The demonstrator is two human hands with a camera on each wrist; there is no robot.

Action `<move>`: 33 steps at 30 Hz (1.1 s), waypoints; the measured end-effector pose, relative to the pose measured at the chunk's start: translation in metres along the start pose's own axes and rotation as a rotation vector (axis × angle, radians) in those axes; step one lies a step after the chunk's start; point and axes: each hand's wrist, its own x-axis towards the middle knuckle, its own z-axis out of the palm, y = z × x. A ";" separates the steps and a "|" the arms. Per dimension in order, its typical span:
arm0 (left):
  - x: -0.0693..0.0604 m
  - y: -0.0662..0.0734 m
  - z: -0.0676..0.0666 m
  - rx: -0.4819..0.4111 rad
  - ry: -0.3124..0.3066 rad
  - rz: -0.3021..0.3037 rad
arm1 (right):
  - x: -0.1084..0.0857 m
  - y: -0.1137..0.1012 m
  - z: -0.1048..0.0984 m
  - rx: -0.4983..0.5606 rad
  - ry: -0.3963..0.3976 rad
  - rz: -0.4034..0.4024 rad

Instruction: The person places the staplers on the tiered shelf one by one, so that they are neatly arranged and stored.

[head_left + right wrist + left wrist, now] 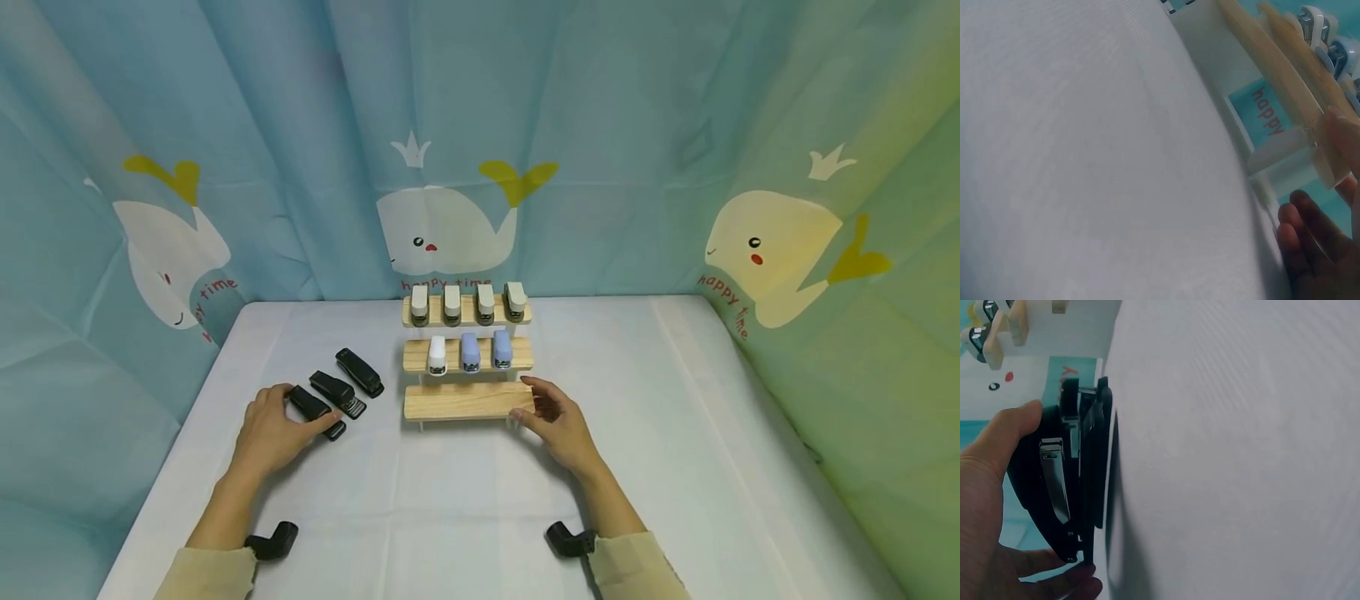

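Note:
My left hand (272,432) grips a large black stapler (308,403) at the left of the table, thumb at one end and fingers at the other. In the left wrist view this stapler (1029,478) stands close against the white tabletop. Two more black staplers, one in the middle (335,390) and one farther back (359,372), lie beside it. My right hand (561,427) holds the right end of the lowest shelf (465,402) of a three-tier wooden rack. The right wrist view shows the thumb (1342,134) on that shelf's edge, the other fingers lower down.
On the middle shelf (411,357) stand one white mini stapler (437,355) and two lavender ones (470,352). Several grey-white mini staplers (452,303) line the top shelf. A whale-print curtain (615,167) surrounds the white table (660,433).

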 end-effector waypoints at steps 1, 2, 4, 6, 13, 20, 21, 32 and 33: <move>-0.001 0.001 0.000 -0.006 0.001 0.002 | 0.000 0.000 0.000 -0.001 0.001 0.002; -0.001 0.002 -0.001 -0.009 0.002 0.007 | 0.000 0.000 0.000 -0.001 0.002 0.003; -0.003 0.004 -0.002 -0.019 0.008 0.016 | 0.000 0.000 0.000 -0.001 0.004 0.006; -0.004 0.007 -0.003 -0.032 0.012 0.023 | 0.001 0.000 0.000 0.000 0.005 0.007; -0.009 0.020 -0.009 -0.066 0.011 0.037 | 0.001 -0.001 0.000 -0.003 -0.001 0.012; -0.016 0.034 -0.015 -0.106 0.017 0.057 | 0.000 -0.004 0.000 0.006 0.002 0.016; -0.017 0.036 -0.015 -0.110 0.020 0.060 | 0.000 -0.004 0.000 0.008 0.001 0.016; -0.023 0.050 -0.014 -0.168 0.032 0.098 | 0.001 -0.001 0.000 0.001 -0.004 0.022; -0.024 0.051 -0.014 -0.179 0.031 0.104 | 0.001 -0.001 0.000 0.001 -0.006 0.022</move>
